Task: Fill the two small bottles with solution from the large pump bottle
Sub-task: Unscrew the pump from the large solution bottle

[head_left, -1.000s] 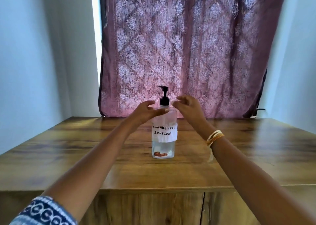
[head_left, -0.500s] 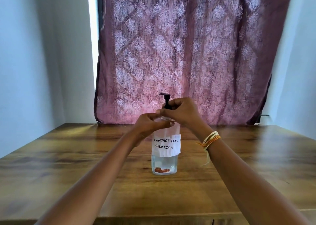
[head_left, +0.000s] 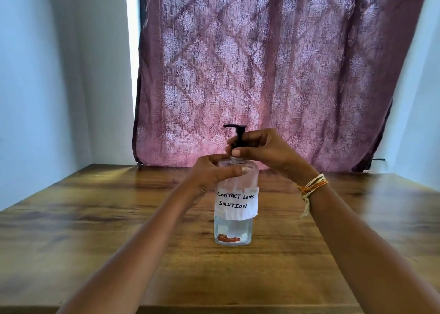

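A clear large pump bottle (head_left: 234,230) with a white paper label reading "CONTACT LENS SOLUTION" stands upright in the middle of the wooden table (head_left: 95,218). Its black pump head (head_left: 237,129) points left. My left hand (head_left: 214,173) wraps around the bottle's shoulder, thumb across the front. My right hand (head_left: 259,147) grips the collar of the pump at the bottle's neck. A thread band sits on my right wrist. No small bottles are in view.
A purple patterned curtain (head_left: 262,75) hangs behind the table. Pale walls stand close on the left and right. The table's front edge (head_left: 214,310) runs along the bottom of the view.
Both hands have closed in on the bottle: the left now holds its shoulder, the right now grips the pump's collar. The camera has moved closer and tilted.
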{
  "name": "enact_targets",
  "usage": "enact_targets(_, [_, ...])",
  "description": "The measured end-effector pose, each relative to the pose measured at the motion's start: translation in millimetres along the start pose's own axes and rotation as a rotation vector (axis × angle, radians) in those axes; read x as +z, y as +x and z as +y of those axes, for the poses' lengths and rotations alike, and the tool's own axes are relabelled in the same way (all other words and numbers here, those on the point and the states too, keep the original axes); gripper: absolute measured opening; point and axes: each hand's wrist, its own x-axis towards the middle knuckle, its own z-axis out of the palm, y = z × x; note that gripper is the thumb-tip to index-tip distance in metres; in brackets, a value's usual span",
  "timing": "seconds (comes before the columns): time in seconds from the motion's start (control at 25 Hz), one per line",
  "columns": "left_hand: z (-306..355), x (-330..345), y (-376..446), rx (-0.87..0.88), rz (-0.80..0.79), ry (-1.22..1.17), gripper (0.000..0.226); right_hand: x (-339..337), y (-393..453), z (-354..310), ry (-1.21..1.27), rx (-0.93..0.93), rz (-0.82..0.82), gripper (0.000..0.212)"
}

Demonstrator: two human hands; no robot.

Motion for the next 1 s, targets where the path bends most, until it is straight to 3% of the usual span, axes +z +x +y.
enact_targets(0.16, [-1.6,0.9,-0.2,0.024,0.001,-0.024,0.049,-6.1,-0.1,-1.1,0.076,0.036,-0.111,0.044])
enact_targets(0.36, [-3.9,-0.3,-0.1,0.043,-0.018,-0.029,0.054,-0.2,0.8,5.8,0.055,0.069,0.095,0.073])
enact_targets(0.56, [-2.7,-1.6,-0.4,0.036,-0.047,-0.034,0.040,-6.6,0.7,10.0,0.180,0.108,0.027,0.066])
enact_targets(0.8, [-3.9,-2.3,1.8,0.023,-0.021,-0.011,0.057,-4.6,-1.3,3.3,0.266,0.090,-0.097,0.061])
enact_targets(0.92, [-2.1,-1.3,0.5,0.025,-0.027,-0.016,0.048,3.4,-0.4,-2.1,0.033,0.107,0.026,0.061])
enact_targets(1.0, [-1.5,-1.1,-0.4,0.029,-0.033,-0.024,0.047,6.9,-0.1,-2.2,0.010,0.108,0.102,0.063])
